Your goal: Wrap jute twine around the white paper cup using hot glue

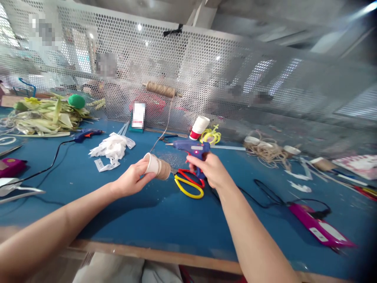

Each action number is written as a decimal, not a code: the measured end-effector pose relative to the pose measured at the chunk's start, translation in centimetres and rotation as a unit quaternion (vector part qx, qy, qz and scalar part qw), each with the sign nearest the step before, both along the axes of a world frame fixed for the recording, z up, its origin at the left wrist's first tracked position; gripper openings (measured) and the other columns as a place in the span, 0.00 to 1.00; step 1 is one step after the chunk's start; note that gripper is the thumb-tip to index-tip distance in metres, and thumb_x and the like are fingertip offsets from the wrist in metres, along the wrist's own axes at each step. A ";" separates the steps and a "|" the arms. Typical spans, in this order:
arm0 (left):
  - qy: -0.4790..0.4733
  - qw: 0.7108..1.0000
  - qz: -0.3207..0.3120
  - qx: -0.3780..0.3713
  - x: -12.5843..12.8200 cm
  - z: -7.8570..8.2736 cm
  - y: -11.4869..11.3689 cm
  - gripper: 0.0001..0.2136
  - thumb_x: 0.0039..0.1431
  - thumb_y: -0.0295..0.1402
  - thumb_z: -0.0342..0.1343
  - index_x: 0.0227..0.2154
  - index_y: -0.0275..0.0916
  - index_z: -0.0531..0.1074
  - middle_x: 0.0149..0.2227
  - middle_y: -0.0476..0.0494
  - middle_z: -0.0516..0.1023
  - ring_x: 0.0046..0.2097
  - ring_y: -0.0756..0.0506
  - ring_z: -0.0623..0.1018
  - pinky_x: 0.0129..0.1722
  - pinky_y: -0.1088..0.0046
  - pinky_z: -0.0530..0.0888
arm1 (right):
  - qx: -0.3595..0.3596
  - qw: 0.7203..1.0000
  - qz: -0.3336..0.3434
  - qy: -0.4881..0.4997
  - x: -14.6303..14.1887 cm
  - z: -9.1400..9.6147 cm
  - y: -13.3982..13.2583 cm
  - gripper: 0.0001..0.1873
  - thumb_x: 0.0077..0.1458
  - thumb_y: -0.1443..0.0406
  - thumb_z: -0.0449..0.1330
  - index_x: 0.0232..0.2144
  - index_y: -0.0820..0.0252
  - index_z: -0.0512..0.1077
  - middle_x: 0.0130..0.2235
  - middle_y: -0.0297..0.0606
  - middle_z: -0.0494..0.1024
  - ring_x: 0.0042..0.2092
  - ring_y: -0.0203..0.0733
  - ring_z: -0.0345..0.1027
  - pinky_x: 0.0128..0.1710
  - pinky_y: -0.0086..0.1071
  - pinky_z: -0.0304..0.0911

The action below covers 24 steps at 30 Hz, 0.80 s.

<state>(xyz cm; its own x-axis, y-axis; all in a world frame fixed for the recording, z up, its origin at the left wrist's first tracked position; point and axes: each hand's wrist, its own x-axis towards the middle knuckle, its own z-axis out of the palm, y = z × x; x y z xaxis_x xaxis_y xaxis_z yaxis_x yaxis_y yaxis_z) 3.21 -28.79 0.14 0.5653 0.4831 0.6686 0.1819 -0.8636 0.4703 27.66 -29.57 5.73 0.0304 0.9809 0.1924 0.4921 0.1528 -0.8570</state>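
Observation:
My left hand (134,179) is closed on a white paper cup (151,164) lying on its side, its lower part wrapped in brown twine (163,169). A strand runs from the cup up to a twine spool (160,89) on the perforated panel. In my right hand (211,169) is a blue hot glue gun (191,146), its nozzle pointing left, above and to the right of the cup. A small red light glows on its body. Below it, scissors (190,184) with red and yellow handles lie on the blue table, their blades partly behind the cup.
Crumpled white strips (112,149), a second glue gun (86,135) and a corn husk pile (50,116) lie to the left. Stacked paper cups (200,126) stand near the perforated panel (123,74). A purple power strip (319,226) with a black cord and twine-wrapped pieces (266,151) are right.

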 end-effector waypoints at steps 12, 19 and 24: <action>-0.011 1.000 0.011 -0.012 0.1 -0.3 0.2 0.10 0.62 0.32 0.44 0.29 0.36 0.67 0.30 0.39 0.73 0.41 0.43 0.72 0.43 0.62 0.71 | -0.089 0.936 -0.206 -0.271 2.8 -4.4 6.7 0.13 0.51 0.60 0.58 0.29 0.68 0.73 0.32 0.57 0.77 0.41 0.55 0.71 0.40 0.40 0.62; 0.013 0.999 -0.033 0.034 0.4 0.0 -0.7 0.08 0.62 0.30 0.44 0.33 0.35 0.67 0.31 0.40 0.74 0.38 0.45 0.72 0.46 0.62 0.70 | -0.057 0.975 0.067 -0.206 -3.0 -0.8 2.8 0.27 0.60 0.50 0.43 0.34 0.59 0.77 0.42 0.41 0.78 0.47 0.41 0.69 0.48 0.34 0.60; 0.031 0.996 -0.064 0.046 0.5 0.3 -1.4 0.08 0.61 0.30 0.44 0.31 0.34 0.67 0.32 0.40 0.74 0.38 0.45 0.73 0.50 0.60 0.68 | -0.187 0.921 0.329 0.089 -5.4 -0.6 1.3 0.34 0.55 0.43 0.44 0.36 0.63 0.77 0.38 0.41 0.79 0.43 0.41 0.71 0.45 0.34 0.62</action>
<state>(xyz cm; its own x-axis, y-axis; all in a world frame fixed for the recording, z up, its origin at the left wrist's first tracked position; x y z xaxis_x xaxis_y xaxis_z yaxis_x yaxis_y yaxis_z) 3.75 -30.16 0.48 0.6599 0.3422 0.6688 0.0930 -0.9206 0.3793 22.27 -28.32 5.16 -0.5957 0.7951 -0.1142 0.2459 0.0452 -0.9682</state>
